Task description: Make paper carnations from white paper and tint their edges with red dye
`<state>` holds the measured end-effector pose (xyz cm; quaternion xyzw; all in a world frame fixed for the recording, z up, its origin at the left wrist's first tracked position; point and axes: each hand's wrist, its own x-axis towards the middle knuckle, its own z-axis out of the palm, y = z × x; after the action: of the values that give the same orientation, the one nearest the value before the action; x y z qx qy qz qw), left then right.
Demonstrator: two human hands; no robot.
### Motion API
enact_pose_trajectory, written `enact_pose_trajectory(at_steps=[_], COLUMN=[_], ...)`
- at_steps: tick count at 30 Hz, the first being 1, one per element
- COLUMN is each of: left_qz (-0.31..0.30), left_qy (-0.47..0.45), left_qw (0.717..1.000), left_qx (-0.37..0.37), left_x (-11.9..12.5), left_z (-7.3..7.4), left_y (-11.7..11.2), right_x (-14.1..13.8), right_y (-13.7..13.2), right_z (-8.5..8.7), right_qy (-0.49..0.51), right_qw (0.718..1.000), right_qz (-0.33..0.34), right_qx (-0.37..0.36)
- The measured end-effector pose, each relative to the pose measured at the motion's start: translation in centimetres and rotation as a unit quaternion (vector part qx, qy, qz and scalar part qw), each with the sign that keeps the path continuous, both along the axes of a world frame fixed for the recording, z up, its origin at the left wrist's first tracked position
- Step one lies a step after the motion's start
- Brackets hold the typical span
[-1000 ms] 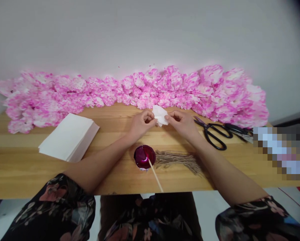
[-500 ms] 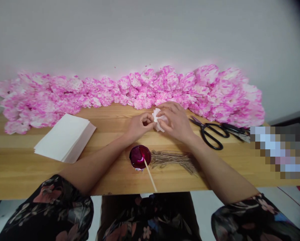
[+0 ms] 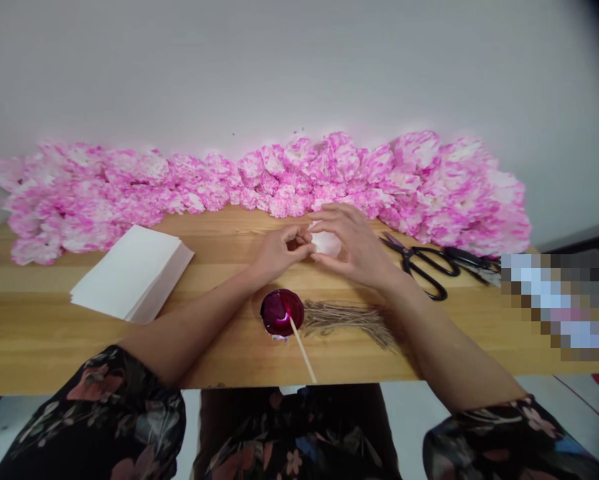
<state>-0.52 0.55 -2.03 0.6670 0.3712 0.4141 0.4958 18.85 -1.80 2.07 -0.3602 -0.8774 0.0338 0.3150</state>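
Between my two hands, above the middle of the table, is a white tissue-paper flower (image 3: 326, 244). My left hand (image 3: 285, 251) pinches its near-left side with thumb and fingertips. On the other side my right hand (image 3: 352, 241) curves round the paper, fingertips and thumb touching its edges. Its inner fingers are partly hidden. Just below the hands stands a small dish of magenta dye (image 3: 275, 312), with a thin wooden stick (image 3: 303, 350) leaning out over its rim. A bundle of thin brown paper-wrapped stems (image 3: 352, 319) lies to the right of the dish.
A stack of white paper sheets (image 3: 129, 270) lies to the left. Along the wall runs a long heap of pink-and-white paper flowers (image 3: 144, 180). Black-handled scissors (image 3: 419, 260) and black-handled pliers (image 3: 472, 263) rest at the right, beside a blurred-out patch.
The white paper flower has turned between my hands, and its pleated edge no longer faces me. My right fingers have shifted slightly round it. My left hand keeps its pinch.
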Motion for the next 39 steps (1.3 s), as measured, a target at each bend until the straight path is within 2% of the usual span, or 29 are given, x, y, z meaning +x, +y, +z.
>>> enact_pose_trajectory(at_steps=[5, 13, 18, 22, 25, 28, 33, 39], left_qz=[-0.026, -0.057, -0.032, -0.034, -0.040, -0.043, -0.043, -0.031], left_qy=[0.005, -0.056, -0.116, -0.179, -0.219, -0.226, -0.230, -0.211], left_qw=[1.000, 0.996, 0.990, 0.977, 0.965, 0.962, 0.960, 0.957], left_qx=[-0.007, -0.034, -0.070, -0.114, -0.140, -0.146, -0.154, -0.199], left_x=[-0.1, 0.0, -0.4, -0.5, -0.4, -0.3, -0.1, 0.1], left_z=[0.2, -0.4, -0.2, 0.0, -0.1, -0.3, -0.5, -1.1], left_y=[-0.2, 0.5, 0.9, 0.8, 0.6, 0.5, 0.5, 0.7], right_x=[0.3, 0.8, 1.6, 2.2, 1.9, 1.2, 0.4, -0.1], right_y=[0.6, 0.8, 1.0, 1.1, 1.1, 0.8, 0.5, 0.2], right_z=[-0.8, -0.7, -0.8, -1.4, -2.0, -2.2, -2.2, -2.3], right_qy=[-0.004, -0.009, 0.062, 0.117, 0.124, 0.193, 0.281, 0.317], right_qw=[1.000, 1.000, 0.993, 0.978, 0.965, 0.940, 0.913, 0.901], right_qz=[0.010, -0.019, -0.094, -0.140, -0.116, -0.075, -0.047, -0.038], right_qx=[-0.005, -0.020, -0.026, -0.106, -0.198, -0.271, -0.290, -0.294])
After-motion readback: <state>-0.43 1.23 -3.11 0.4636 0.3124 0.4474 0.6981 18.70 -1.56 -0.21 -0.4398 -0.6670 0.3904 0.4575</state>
